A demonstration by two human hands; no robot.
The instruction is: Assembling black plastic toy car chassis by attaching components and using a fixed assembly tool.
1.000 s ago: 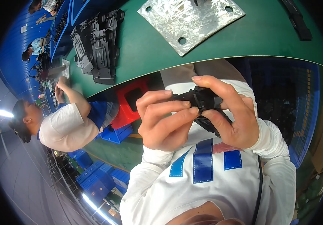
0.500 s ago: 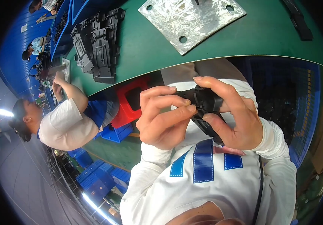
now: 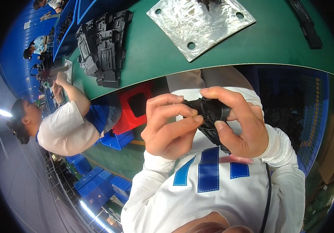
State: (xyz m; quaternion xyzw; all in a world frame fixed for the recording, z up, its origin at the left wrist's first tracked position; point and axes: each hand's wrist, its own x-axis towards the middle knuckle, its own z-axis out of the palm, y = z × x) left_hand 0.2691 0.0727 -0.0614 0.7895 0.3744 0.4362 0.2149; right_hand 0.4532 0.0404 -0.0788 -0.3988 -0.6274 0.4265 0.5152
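Both hands hold a black plastic part (image 3: pixel 210 110) in front of my chest, just off the table's near edge. It has a rounded, tube-like end and a flatter piece that hangs down toward my shirt. My left hand (image 3: pixel 171 126) pinches its left end between thumb and fingertips. Around the right end, my right hand (image 3: pixel 242 124) has its index finger on top and its thumb below. The fingers cover much of the part, so its exact kind cannot be made out.
On the green table (image 3: pixel 151 46) lie several black moulded plates (image 3: pixel 107 50), a metal plate with holes (image 3: pixel 202 27) and a long black bar (image 3: pixel 306 27). A red stool (image 3: pixel 130 112) and a co-worker (image 3: pixel 68 124) are at left. A blue crate (image 3: pixel 314 128) stands at right.
The grip on the black part stays much the same. In the picture, my hands and the part sit slightly lower, and the table has shifted down a little too.
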